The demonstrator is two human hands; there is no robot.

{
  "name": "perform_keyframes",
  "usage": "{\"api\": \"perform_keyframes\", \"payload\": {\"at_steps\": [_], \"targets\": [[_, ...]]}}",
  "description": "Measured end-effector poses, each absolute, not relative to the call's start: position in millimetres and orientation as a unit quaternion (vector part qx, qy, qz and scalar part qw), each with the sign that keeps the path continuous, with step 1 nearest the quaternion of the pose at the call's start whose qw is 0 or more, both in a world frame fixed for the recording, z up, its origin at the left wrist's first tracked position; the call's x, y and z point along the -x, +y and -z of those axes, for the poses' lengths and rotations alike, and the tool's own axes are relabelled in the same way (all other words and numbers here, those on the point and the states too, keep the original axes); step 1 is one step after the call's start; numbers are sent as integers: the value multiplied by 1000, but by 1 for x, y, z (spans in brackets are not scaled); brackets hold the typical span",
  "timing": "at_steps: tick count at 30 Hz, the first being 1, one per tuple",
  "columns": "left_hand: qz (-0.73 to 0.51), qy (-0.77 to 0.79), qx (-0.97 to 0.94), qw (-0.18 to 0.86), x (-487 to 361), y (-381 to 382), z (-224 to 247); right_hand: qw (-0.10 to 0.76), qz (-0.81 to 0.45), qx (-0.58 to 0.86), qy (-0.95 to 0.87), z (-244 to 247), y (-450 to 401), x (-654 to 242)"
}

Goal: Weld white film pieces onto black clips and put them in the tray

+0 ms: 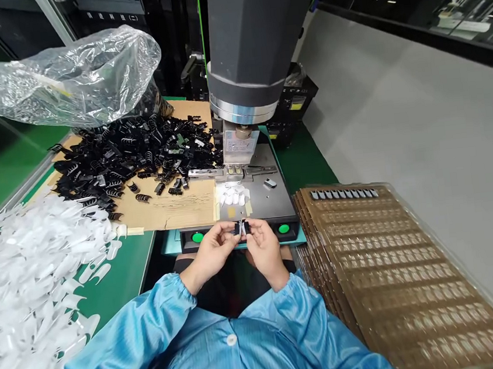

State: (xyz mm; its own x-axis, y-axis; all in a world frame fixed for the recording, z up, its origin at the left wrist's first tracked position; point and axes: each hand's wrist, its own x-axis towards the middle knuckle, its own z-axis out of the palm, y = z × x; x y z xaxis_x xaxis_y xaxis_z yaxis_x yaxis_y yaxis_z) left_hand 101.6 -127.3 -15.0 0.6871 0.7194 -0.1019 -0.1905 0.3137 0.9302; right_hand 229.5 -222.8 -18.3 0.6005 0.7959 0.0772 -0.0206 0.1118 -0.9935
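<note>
My left hand (212, 254) pinches a small black plastic part (237, 228) at the front edge of the press base. Close against it, my right hand (266, 251) grips a second black part (246, 227), with a pale edge showing between the two. Whether the two parts touch or are joined is too small to tell. Just beyond my fingers, several white curved pieces (234, 196) lie on the metal plate (262, 197) under the press head. One black-and-white part (270, 183) rests on the plate's right side.
Loose black clips (137, 152) are heaped on cardboard (187, 205) beside a clear plastic bag (81, 78). White pieces (40, 276) pile up at left. The press head (243, 44) hangs above the plate. Green buttons (284, 228) flank my hands. Stacked brown trays (358, 290) stand right, one row filled.
</note>
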Motion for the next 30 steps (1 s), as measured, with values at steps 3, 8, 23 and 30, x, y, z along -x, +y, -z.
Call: {"api": "perform_keyframes", "payload": {"at_steps": [3, 8, 23, 30], "targets": [[-283, 266, -502, 773, -100, -128, 11, 666, -302, 598, -329, 18, -224, -229], [-278, 268, -498, 777, -99, -128, 11, 665, -302, 600, -326, 20, -224, -228], [-237, 238, -399, 853, -96, -124, 3, 691, -307, 582, -299, 8, -229, -222], [-169, 177, -276, 929, -92, -118, -4, 725, -379, 519, -249, -10, -232, -220]]}}
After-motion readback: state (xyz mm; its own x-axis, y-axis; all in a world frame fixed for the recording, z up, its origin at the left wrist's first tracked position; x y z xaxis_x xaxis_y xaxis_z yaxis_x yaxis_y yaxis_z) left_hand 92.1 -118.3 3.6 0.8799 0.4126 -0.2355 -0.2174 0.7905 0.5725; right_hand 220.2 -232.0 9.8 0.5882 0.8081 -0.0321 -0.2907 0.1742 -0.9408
